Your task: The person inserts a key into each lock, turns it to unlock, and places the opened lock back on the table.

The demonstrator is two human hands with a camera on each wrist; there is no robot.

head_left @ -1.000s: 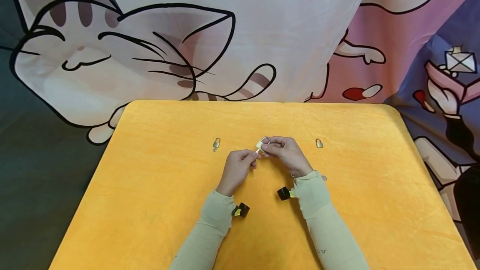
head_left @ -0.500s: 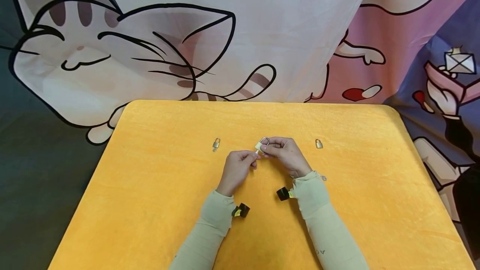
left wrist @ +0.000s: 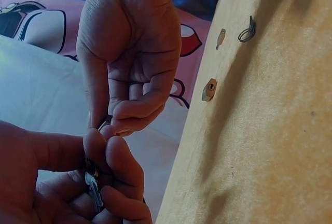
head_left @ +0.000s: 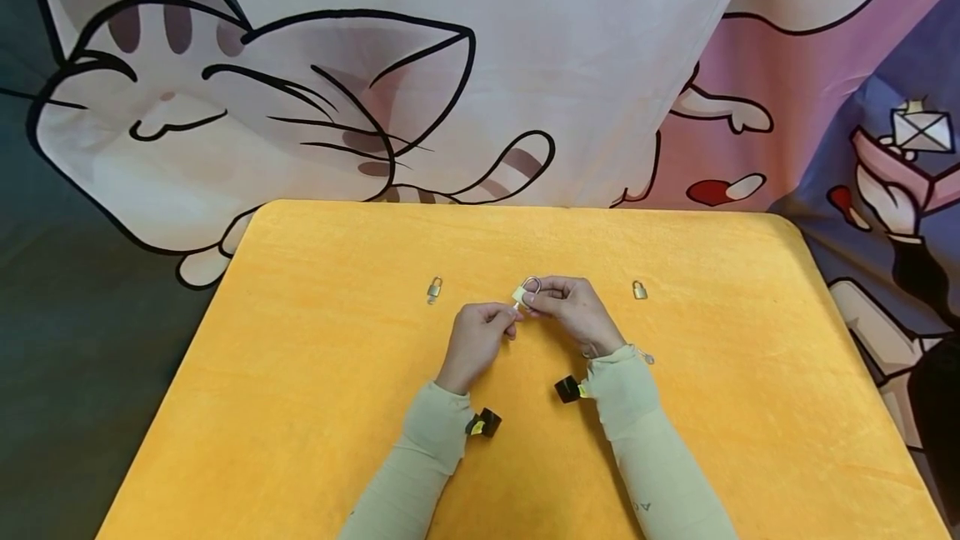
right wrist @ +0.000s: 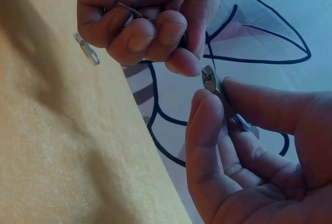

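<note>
Above the middle of the table my hands meet at a small brass padlock (head_left: 520,295). My right hand (head_left: 573,307) pinches its body between thumb and fingers, the silver shackle pointing up and right in the head view. From the lower left, my left hand (head_left: 476,338) pinches a key at the lock's bottom end. More keys (left wrist: 93,185) lie against the curled left fingers in the left wrist view. Seen from the right wrist, the padlock's keyhole end (right wrist: 208,76) faces the left fingertips, which mostly hide the pinched key.
On the yellow table (head_left: 337,407) one padlock (head_left: 434,290) lies to the left with a small piece at its lower end. Another padlock (head_left: 639,290) lies to the right. Beside the right cuff shows a small metal key (head_left: 647,356); a key ring (left wrist: 247,32) appears in the left wrist view.
The head view has shifted very slightly. Both hands keep their hold on the padlock and key, in nearly the same place.
</note>
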